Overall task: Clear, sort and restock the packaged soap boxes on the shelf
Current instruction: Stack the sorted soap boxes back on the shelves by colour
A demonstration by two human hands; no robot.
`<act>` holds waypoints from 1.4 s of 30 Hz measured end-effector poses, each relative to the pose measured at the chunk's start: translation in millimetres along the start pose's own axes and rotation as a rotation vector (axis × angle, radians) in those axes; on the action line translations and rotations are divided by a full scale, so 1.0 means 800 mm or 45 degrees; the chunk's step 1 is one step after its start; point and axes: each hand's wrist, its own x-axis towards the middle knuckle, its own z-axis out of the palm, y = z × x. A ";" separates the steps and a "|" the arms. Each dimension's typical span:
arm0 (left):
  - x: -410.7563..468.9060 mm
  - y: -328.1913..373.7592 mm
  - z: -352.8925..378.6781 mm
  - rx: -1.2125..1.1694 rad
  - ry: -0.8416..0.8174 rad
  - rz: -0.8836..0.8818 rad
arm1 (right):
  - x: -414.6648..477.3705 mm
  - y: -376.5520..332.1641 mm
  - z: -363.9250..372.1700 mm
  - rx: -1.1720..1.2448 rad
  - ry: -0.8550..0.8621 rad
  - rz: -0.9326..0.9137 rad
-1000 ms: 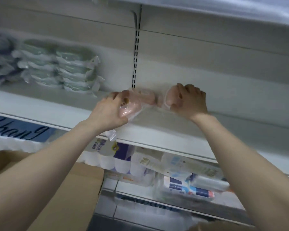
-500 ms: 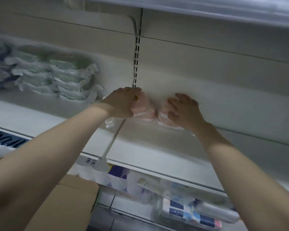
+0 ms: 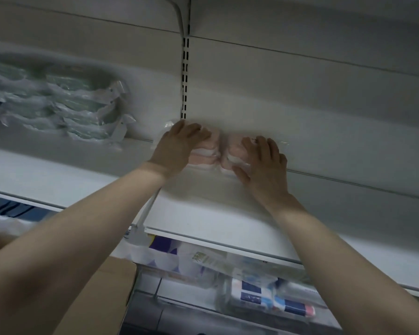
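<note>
Reached further in toward 12 o'clock since half a second ago, and lowered the two pink packs onto the back of the shelf. Left hand laid over the left soap pack, fingers across its top, thumb hidden; gripping or only pressing, cannot tell. Right hand flat and spread on the right soap pack, thumb against its front, pressing and not gripping. Both packs side by side, touching, tight against the back wall, right under the slotted post at 12 o'clock.

Restocking judged barely begun: only this one pink pair set down, with lots of bare shelf out toward 3 o'clock yet to fill.

Green packs piled at 10 o'clock, likely soap too, but too smeared to count. Cardboard box at 7 o'clock cut off by the edge, inside not seen, so no knowing how much stock is left. Lower shelf goods at 5 o'clock partly hidden behind the right arm. No words readable on the pink wrap.
</note>
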 end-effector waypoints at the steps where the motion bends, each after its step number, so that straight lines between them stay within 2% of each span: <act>1: 0.000 0.001 0.002 0.006 -0.003 0.023 | 0.001 -0.003 0.002 0.012 -0.024 0.003; 4: 0.004 0.012 -0.004 0.010 -0.008 0.051 | 0.009 -0.007 0.008 0.024 -0.048 0.002; 9: -0.011 0.031 -0.024 0.037 -0.018 -0.084 | 0.009 -0.008 0.001 -0.039 -0.066 -0.002; 16: -0.030 0.041 -0.036 0.030 0.005 -0.040 | -0.002 -0.008 -0.028 -0.082 0.016 -0.092; 22: -0.071 0.060 -0.064 0.089 0.144 0.052 | -0.034 -0.015 -0.062 -0.150 0.028 -0.212; 31: -0.192 0.125 -0.111 0.000 0.159 0.091 | -0.164 -0.049 -0.137 -0.256 0.019 -0.280; 36: -0.263 0.175 -0.119 -0.086 0.188 0.160 | -0.263 -0.062 -0.176 -0.222 -0.018 -0.204; 42: -0.318 0.270 -0.106 -0.252 0.073 0.195 | -0.390 -0.030 -0.216 -0.221 -0.122 -0.118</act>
